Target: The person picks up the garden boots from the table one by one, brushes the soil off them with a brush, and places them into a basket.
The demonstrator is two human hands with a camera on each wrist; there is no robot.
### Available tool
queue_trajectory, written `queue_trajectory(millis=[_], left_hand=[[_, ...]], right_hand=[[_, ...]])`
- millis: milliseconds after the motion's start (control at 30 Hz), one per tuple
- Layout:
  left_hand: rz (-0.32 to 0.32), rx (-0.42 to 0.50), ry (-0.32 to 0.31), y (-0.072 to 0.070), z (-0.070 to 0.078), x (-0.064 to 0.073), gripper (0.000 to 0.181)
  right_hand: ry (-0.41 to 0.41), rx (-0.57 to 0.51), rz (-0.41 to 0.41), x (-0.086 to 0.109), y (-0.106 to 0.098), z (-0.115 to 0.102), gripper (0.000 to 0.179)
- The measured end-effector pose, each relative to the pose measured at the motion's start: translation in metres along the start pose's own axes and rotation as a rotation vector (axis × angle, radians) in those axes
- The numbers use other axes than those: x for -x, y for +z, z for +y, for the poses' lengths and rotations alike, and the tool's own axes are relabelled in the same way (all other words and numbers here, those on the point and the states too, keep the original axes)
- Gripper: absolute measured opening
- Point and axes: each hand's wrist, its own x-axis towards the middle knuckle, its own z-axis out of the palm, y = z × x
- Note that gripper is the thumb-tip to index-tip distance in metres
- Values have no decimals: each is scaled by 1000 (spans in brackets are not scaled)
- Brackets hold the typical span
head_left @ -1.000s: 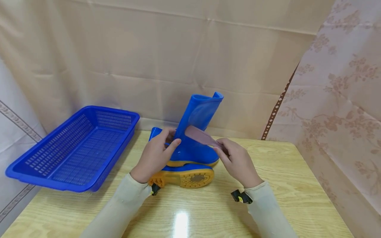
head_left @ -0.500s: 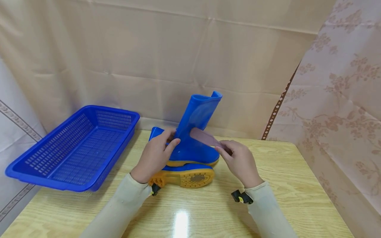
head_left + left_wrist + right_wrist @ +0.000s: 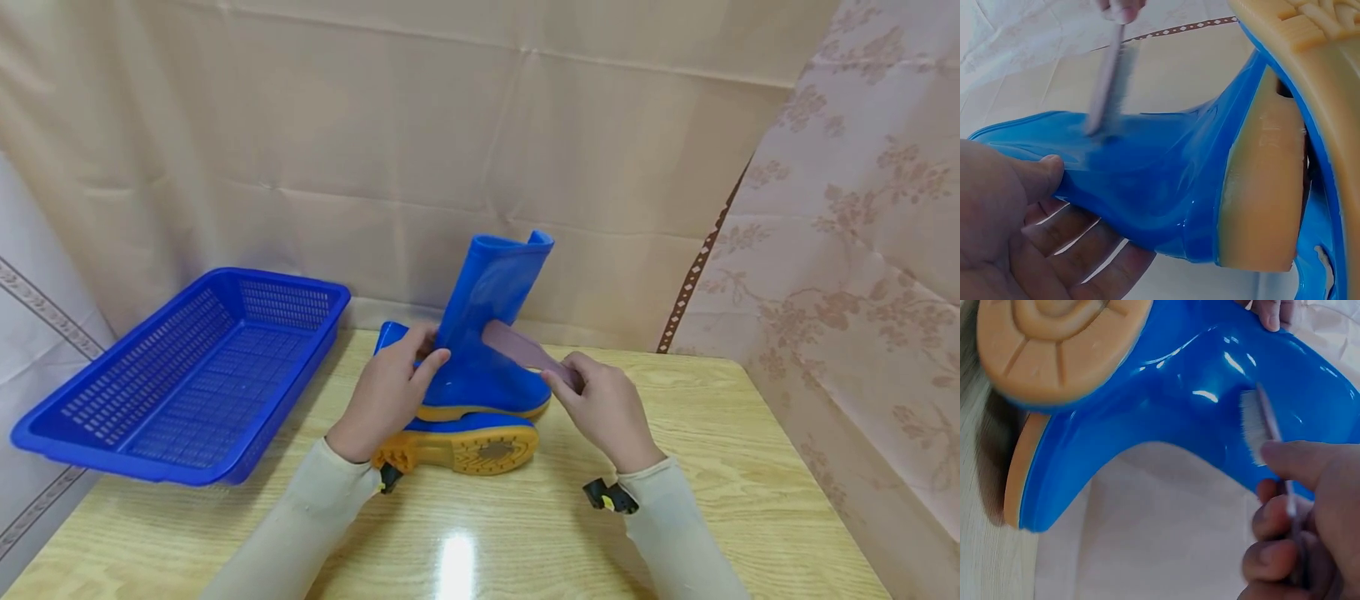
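A blue rain boot (image 3: 491,287) with a yellow sole stands on the table, its shaft leaning to the right. My left hand (image 3: 392,385) grips the back of the shaft; the left wrist view shows the thumb (image 3: 1047,175) on the near side and the fingers behind. In my right hand (image 3: 603,408) is a mauve brush (image 3: 521,346), held by its handle. White bristles (image 3: 1252,425) face the boot's shaft in the right wrist view, right at its surface. A second blue boot lies on its side in front, yellow tread (image 3: 480,450) toward me, partly hidden by my left hand.
A blue plastic basket (image 3: 281,400) with slotted walls stands at the left of the wood-grain table (image 3: 720,475). A beige curtain (image 3: 360,125) hangs behind the table, and a floral cloth (image 3: 877,275) hangs on the right.
The brush in my right hand has shifted slightly right and down along the boot shaft. The shaft top has tipped slightly left. My left hand keeps its hold.
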Motion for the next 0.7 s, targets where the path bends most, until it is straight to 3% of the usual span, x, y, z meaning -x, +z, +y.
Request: queue_trajectory(millis=[200,300,700], left_hand=[[-10,-2,26,0,1,0,24],[-2,1,32,-1,1,0,24],[11,-2,31,-1,-4,-1,23]], right_hand=[[-171,-74,-16,-2,-1,-5,13],[-203,-80,-9,-2,-1,-6,17],[-43,-44,-21,-3,4,2,14]])
